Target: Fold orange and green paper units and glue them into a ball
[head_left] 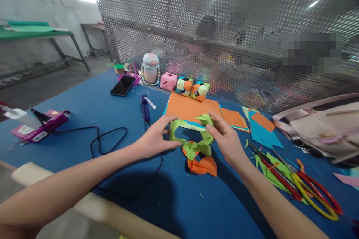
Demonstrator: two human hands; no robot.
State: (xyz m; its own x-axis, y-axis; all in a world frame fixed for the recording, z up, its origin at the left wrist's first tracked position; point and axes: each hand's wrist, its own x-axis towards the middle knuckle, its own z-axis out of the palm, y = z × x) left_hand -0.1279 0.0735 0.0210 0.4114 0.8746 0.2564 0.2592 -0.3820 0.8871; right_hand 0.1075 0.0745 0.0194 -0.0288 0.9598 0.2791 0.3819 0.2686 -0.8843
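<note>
Your left hand [153,139] pinches the left end of the green folded-paper piece [206,142] between thumb and fingers; your right hand [227,140] holds its right end likewise. The piece sits on your side of the orange paper stack [192,105], between both hands, neither clearly nearer, its long axis roughly left to right; its orange section [202,166] lies farther from the stack, towards you

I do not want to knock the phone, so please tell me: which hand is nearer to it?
Left. The left hand is to the right of the phone, on its near side; the right hand is farther right, gripping the right side of the green paper.
</note>
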